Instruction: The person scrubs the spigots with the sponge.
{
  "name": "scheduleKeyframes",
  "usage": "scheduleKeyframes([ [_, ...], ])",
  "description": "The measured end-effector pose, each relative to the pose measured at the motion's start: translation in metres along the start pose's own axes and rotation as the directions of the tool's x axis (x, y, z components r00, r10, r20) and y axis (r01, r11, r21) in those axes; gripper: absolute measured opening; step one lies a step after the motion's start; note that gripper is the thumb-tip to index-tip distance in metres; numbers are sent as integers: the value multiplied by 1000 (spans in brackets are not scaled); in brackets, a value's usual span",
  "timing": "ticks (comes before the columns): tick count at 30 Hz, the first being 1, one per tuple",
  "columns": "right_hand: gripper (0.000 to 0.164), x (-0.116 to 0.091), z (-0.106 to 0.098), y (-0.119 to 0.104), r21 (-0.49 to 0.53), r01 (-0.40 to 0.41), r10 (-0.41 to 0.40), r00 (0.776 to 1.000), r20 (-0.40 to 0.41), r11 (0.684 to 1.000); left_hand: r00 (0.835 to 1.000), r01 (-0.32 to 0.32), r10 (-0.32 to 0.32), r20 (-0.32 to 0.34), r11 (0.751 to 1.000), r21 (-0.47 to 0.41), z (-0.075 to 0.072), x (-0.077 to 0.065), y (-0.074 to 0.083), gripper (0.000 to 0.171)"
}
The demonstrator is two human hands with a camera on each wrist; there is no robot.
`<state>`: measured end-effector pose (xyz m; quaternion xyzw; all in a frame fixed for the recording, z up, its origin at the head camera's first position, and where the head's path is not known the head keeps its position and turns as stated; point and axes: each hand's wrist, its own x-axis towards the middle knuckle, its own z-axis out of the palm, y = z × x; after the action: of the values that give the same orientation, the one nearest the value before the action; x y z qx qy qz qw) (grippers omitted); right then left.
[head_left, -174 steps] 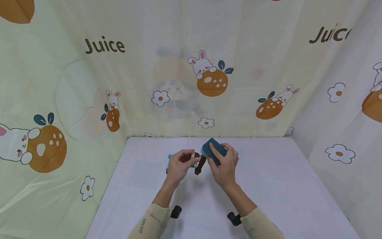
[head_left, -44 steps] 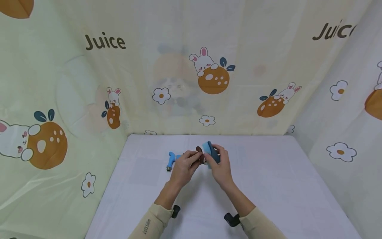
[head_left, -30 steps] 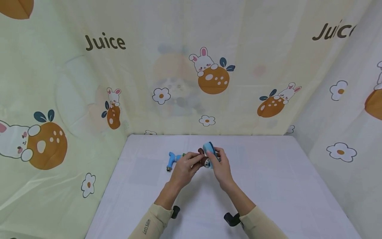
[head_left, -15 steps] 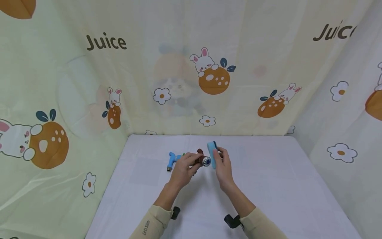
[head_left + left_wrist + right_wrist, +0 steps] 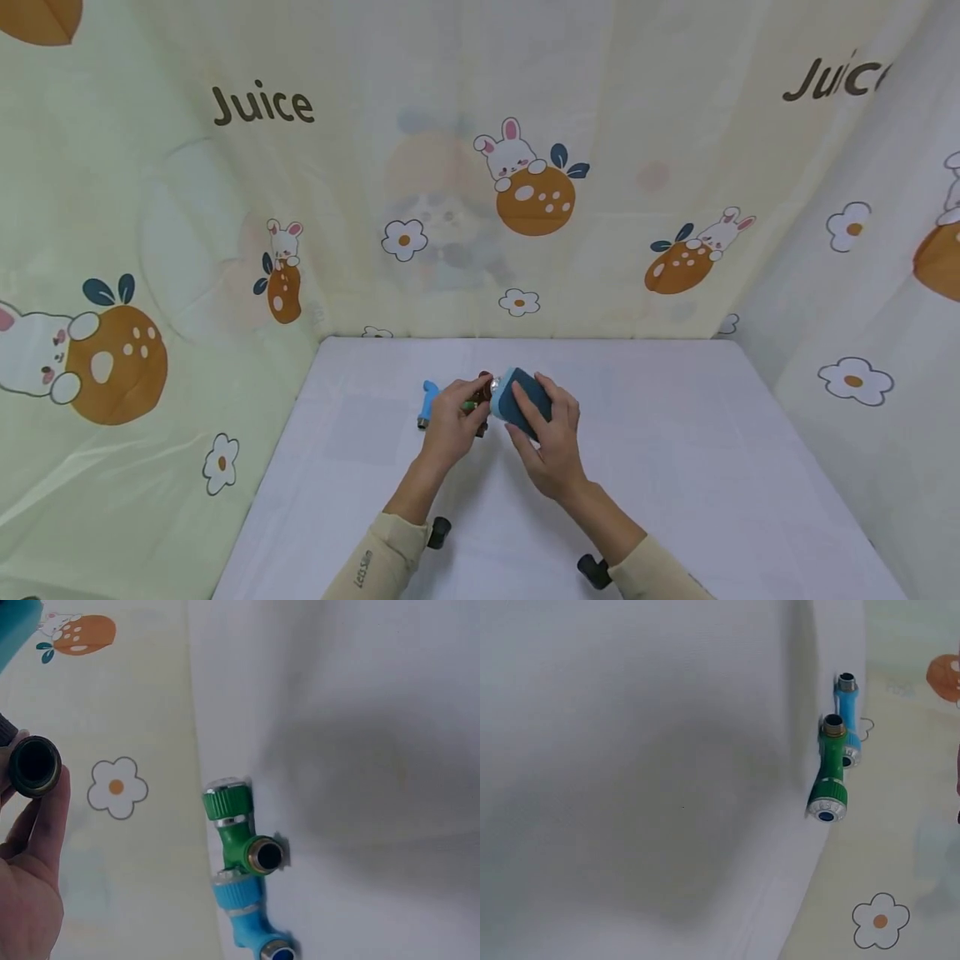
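In the head view, my left hand grips a brown plastic tap above the table, its silver end turned toward the sponge. My right hand holds a two-tone blue sponge, dark face up, its light side against or very close to the tap's silver end. Fingers cover much of the tap. The left wrist view shows the tap's open round end at the fingertips and a corner of the sponge. My right hand is barely visible in its own wrist view.
A green tap and a blue tap lie close together on the white-covered table, beyond and left of my hands. A printed curtain hangs behind the table.
The sponge has tipped from on edge to dark face up and come left to the tap. My left hand has shifted slightly left, and the tap's silver end has turned from facing the camera.
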<state>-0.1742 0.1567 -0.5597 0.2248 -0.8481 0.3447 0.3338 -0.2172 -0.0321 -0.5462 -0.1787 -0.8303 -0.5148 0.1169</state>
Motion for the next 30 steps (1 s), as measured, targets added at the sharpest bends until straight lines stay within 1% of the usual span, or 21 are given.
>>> scheduleKeyframes([
  [2, 53, -1, 1, -1, -27, 62, -61, 998, 16, 998, 1000, -5, 5, -2, 1000, -18, 0, 0, 0, 41],
  [4, 52, -1, 2, -2, -41, 94, -92, 995, 30, 995, 1000, -18, 18, -3, 999, -35, 1, 0, 1, 41],
  [8, 46, 2, 4, -4, -56, 111, -109, 993, 39, 992, 1000, -24, 24, -8, 999, -48, 2, -1, 4, 41],
  [12, 43, 6, 6, -4, -59, 111, -109, 994, 31, 992, 1000, -22, 21, -18, 999, -34, 2, -1, 7, 42],
  [16, 51, 7, 6, -3, -56, 102, -101, 995, 16, 993, 999, -50, 50, -18, 999, -11, 3, -1, 11, 46],
  [19, 55, 8, 7, -2, -30, 84, -83, 996, 8, 996, 998, -64, 64, -19, 998, 19, 4, -1, 14, 47],
  [23, 57, 10, 10, -3, 23, 59, -59, 998, -8, 998, 994, -99, 102, -41, 993, 66, 4, -1, 15, 49],
  [26, 59, 12, 10, -5, 49, 45, -44, 999, -25, 998, 988, -137, 144, -61, 984, 114, 5, -1, 16, 50],
  [30, 60, 15, 9, -7, 84, 18, -15, 999, -32, 996, 980, -167, 181, -78, 972, 164, 4, 0, 19, 50],
])
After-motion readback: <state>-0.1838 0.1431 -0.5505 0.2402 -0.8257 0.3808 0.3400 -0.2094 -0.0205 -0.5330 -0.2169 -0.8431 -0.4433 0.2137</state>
